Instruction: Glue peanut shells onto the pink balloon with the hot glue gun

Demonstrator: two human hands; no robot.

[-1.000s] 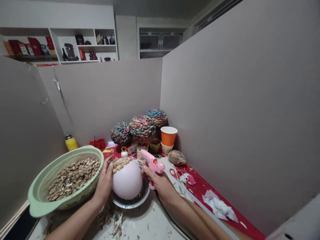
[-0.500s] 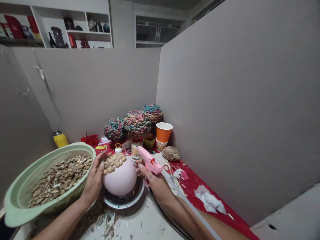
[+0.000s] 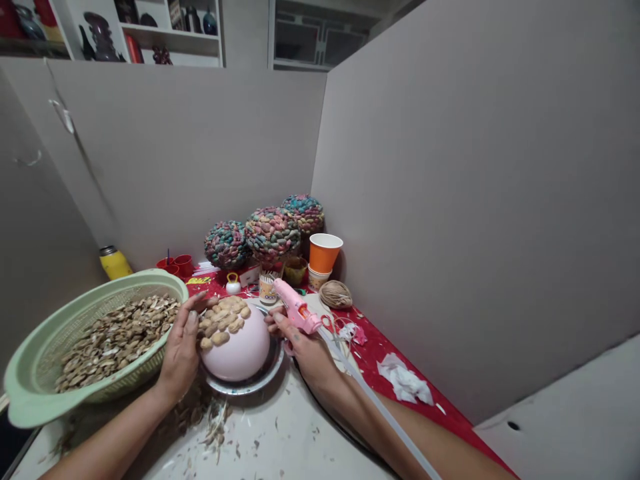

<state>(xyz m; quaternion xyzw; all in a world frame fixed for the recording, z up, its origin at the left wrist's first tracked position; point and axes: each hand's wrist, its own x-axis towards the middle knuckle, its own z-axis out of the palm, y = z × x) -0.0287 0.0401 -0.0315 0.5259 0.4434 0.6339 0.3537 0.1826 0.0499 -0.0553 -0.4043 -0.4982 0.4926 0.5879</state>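
Note:
A pale pink balloon (image 3: 239, 357) sits in a metal bowl (image 3: 273, 381), its upper left covered with peanut shells (image 3: 226, 319). My left hand (image 3: 186, 340) cups the left side of the balloon, fingers laid along the shells. In my right hand (image 3: 300, 337) is a pink hot glue gun (image 3: 296, 305), held right of the balloon with its nozzle pointing up and left. A long translucent glue stick (image 3: 375, 407) runs out of the gun's back, over my right forearm. What the right fingertips touch beside the balloon is too small to make out.
A green colander (image 3: 27, 377) full of shell halves stands at left. Behind are several coloured shell-covered balls (image 3: 273, 233), an orange paper cup (image 3: 326, 253) and a twine ball (image 3: 335, 294). Scissors (image 3: 327, 325) and crumpled tissue (image 3: 404, 378) lie right. Grey partitions (image 3: 450, 200) enclose the table.
The view has tilted down and shifted slightly, so everything sits higher in the picture. The balloon has turned a little, showing more shells on its front. Both hands keep their holds.

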